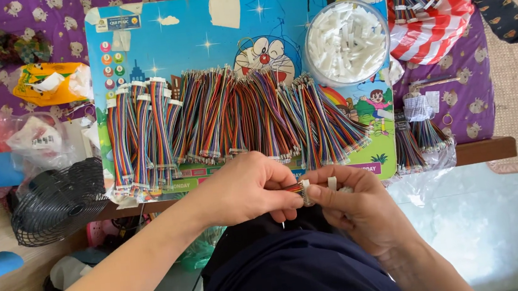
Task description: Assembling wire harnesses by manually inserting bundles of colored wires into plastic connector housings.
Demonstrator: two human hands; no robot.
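Note:
My left hand (247, 188) pinches the end of a short rainbow ribbon cable (296, 188) just below the table's front edge. Touching that cable end, my right hand (350, 203) holds a small white plastic connector (332, 183) between thumb and fingers. Both hands meet close together over my dark lap. Just beyond them, several bundles of multicoloured ribbon cables (231, 116) lie in a row across the cartoon-printed blue board (197, 31).
A round clear tub of white connectors (346, 42) stands at the board's back right. More cable bundles (419, 136) lie on the purple cloth at right, beside a red-and-white striped bag (437, 27). A black fan (58, 199) and plastic bags (33, 139) sit left.

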